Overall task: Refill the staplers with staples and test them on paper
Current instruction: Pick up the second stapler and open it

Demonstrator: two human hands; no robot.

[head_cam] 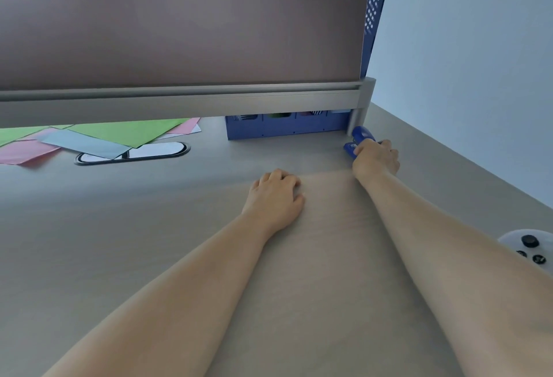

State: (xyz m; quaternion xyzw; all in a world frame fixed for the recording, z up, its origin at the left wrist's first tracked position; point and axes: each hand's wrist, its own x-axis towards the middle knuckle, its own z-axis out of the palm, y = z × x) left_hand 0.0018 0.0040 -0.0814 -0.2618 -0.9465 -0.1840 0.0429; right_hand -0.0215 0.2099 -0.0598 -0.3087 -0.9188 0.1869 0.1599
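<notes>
A blue stapler (pixel 359 138) sits on the beige desk (pixel 149 227) at the far right, beside the foot of the partition. My right hand (pixel 376 158) reaches out to it and its fingers curl round the stapler's near end. My left hand (pixel 275 197) rests palm down on the desk in the middle, fingers loosely bent, holding nothing. Sheets of green, pink and grey paper (pixel 98 137) lie at the far left, partly under the partition. No staples are visible.
A brown partition screen (pixel 179 26) on a grey rail spans the back of the desk. A blue organiser (pixel 287 128) stands behind it. An oval cable opening (pixel 134 153) lies near the paper. A white controller (pixel 531 246) sits at the right edge.
</notes>
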